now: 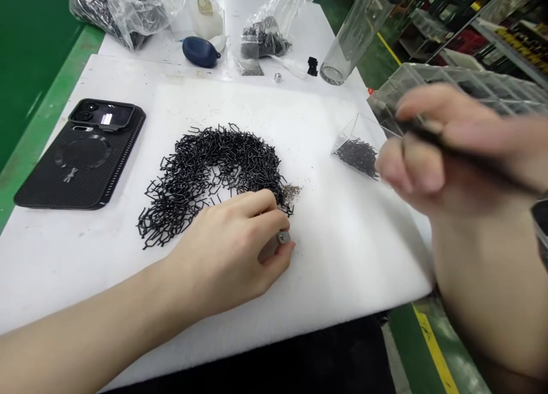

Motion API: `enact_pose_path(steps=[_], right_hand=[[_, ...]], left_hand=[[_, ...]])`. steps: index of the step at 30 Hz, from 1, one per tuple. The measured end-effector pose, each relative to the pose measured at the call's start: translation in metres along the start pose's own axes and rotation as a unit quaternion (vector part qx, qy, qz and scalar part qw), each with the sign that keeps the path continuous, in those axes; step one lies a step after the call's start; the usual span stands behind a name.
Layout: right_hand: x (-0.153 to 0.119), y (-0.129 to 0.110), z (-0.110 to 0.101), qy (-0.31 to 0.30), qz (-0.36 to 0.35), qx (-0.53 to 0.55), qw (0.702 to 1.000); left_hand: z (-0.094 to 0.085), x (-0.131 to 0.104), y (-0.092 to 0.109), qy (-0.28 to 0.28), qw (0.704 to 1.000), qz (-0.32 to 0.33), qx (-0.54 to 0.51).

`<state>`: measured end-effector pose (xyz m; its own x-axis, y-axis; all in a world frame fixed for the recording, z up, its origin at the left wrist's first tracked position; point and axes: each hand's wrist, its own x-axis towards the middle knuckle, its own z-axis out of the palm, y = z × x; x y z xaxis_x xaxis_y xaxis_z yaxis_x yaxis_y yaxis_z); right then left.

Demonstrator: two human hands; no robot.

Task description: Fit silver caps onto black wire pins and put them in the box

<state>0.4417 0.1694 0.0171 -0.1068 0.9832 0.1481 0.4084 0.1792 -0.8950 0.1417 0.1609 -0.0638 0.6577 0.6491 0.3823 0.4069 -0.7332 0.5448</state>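
My left hand [240, 240] rests on the white work board, its fingers closed round a small grey metal block [283, 237] of which only one end shows. Just beyond it lies a curved heap of small bent black wire pieces [222, 148]. Tiny brownish bits [291, 193] are scattered at the heap's right end, close to my fingers. Raised at the right, my right hand [440, 143] is blurred by motion and closed on a thin dark stick-like tool [483, 157], whose kind I cannot make out.
A black phone [81, 154] lies at the left. Behind my right hand stand a clear tray of small black pins [357, 155] and a compartment box [462, 80]. Bagged black parts [265, 37], a dark blue oval object [200, 52] and a clear cylinder [355, 34] line the back.
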Motion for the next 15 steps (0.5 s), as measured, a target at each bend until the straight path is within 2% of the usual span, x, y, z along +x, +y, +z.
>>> enact_pose_path(steps=[1,2,5,8,10,12,15], right_hand=[[0.01,0.0,-0.004,0.013,-0.009,0.027,0.999],[0.019,0.001,-0.006,0.025,0.018,0.051,0.998],[0.03,0.008,0.001,-0.033,0.093,0.104,0.99],[0.02,0.018,0.021,-0.045,0.071,0.154,0.984],[0.012,0.023,0.03,-0.056,0.046,0.151,0.986],[0.007,0.026,0.033,-0.088,0.019,0.132,0.987],[0.007,0.032,0.03,-0.136,-0.024,0.077,0.987]], left_hand=[[0.0,0.0,0.0,0.002,1.0,0.0,-0.001],[0.0,0.0,0.0,0.002,1.0,0.0,-0.001],[-0.001,0.001,0.002,0.0,1.0,-0.003,-0.005],[-0.005,0.004,0.006,-0.004,1.0,-0.002,-0.002],[-0.008,0.006,0.008,-0.026,1.0,0.0,0.01],[-0.01,0.007,0.009,-0.051,0.998,-0.003,0.021],[-0.011,0.008,0.009,-0.04,0.999,-0.001,0.033]])
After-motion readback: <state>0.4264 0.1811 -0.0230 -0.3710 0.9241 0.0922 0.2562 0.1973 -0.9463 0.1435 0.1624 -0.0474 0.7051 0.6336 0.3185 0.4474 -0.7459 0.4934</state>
